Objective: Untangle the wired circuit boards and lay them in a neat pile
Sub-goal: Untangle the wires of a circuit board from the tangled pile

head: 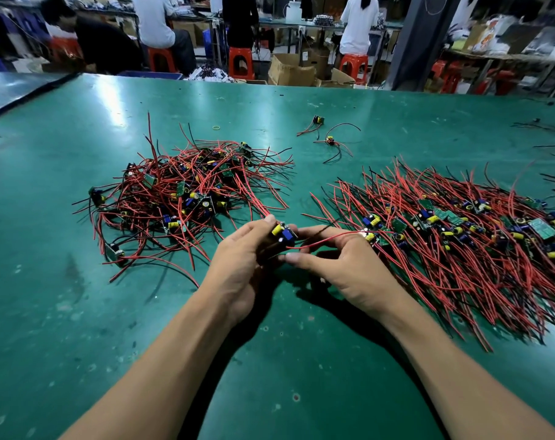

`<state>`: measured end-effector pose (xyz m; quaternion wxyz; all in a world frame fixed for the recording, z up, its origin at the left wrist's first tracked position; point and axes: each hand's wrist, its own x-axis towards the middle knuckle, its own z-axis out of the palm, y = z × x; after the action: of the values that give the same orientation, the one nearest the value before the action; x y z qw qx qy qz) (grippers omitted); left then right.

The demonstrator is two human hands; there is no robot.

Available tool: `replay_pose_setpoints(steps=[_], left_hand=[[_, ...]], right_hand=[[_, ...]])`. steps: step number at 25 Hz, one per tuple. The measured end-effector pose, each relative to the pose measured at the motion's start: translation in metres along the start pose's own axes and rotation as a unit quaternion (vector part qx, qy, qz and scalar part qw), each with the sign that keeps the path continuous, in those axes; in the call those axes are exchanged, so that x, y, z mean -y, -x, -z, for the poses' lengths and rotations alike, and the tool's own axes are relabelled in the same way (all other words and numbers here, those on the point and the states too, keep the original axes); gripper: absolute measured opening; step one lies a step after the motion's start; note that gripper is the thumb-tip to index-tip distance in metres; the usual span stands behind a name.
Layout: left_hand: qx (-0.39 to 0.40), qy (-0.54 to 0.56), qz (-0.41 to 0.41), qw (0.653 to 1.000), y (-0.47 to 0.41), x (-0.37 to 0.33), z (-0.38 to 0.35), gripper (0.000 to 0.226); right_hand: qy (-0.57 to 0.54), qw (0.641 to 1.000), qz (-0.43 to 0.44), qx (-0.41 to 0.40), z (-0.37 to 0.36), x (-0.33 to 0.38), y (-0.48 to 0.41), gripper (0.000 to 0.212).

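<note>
Flagging risks first, head view only: left grip point(238, 268) is clamped round one circuit board point(284, 235), held just above the counter point(79, 312) between the two heaps. Right grip point(342, 265) is closed in a pinch on that board's red lead point(327, 241), thumb under, fingers over. Other leads off the board run up-left towards the tangled heap point(181, 192), and I can't tell whether they are free of it. If they aren't, a hard pull likely drags neighbouring boards along or strains the solder joints where the wires meet the board. The pinched lead also runs right, over the near edge of the sorted pile point(460, 236); sweeping it sideways could hook a capacitor there and skew the laid rows. Tugging by the wire instead of the board is the likely cause in both cases. Counts: 1 board in hand. 2 heaps, tangled on the left, combed-out on the right. Boards per heap are too many and too overlapped to count; the right one looks bigger. 2 stray boards point(318, 120) lie further back, apart from both heaps. 1 yellow rubber band point(216, 127) sits beyond the tangle. More loose wires at the far right edge are cut off by the frame. 4 people work at benches behind.
</note>
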<state>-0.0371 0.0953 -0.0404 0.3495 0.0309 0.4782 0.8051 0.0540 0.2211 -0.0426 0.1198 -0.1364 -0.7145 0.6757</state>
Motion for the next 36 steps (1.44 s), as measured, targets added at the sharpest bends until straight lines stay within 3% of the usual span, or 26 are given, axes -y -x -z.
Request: replay_pose_setpoints(steps=[3,8,15,18,21,23,24,29,33,36], left_hand=[[-0.002,-0.023,-0.020,1.000,0.001,0.001,0.000,0.011],[0.019,-0.006,-0.009,1.000,-0.001,0.000,0.006,0.012],[0.142,0.066,0.041,0.987,0.006,-0.003,0.009,0.032],[0.189,0.086,0.091,0.974,0.008,-0.007,0.008,0.024],[0.220,0.017,0.112,0.969,0.012,-0.007,0.005,0.021],[0.223,-0.021,0.092,0.970,0.012,-0.003,0.004,0.011],[0.220,-0.026,0.077,0.972,0.012,0.000,0.003,0.005],[0.179,-0.043,0.018,0.983,0.006,0.008,0.003,0.016],[0.141,-0.129,-0.015,0.981,0.006,0.012,0.002,0.022],[0.140,-0.138,-0.014,0.980,0.008,0.013,-0.001,0.015]], right_hand=[[-0.016,0.999,0.027,-0.021,-0.003,-0.002,-0.001,0.028],[-0.096,0.992,0.075,-0.016,0.003,-0.001,-0.007,0.027],[-0.261,0.965,0.006,0.025,0.010,0.004,-0.008,0.013],[-0.297,0.951,-0.021,0.083,0.010,0.006,-0.005,0.008],[-0.289,0.947,-0.042,0.133,0.012,0.007,-0.001,0.023],[-0.274,0.951,-0.045,0.136,0.013,0.008,0.000,0.021],[-0.270,0.954,-0.045,0.124,0.014,0.008,-0.001,0.019],[-0.226,0.972,-0.035,0.044,0.014,0.002,-0.009,0.009],[-0.141,0.989,-0.031,0.018,0.017,-0.003,-0.010,0.017],[-0.109,0.993,-0.031,0.026,0.020,-0.005,-0.010,0.022]])
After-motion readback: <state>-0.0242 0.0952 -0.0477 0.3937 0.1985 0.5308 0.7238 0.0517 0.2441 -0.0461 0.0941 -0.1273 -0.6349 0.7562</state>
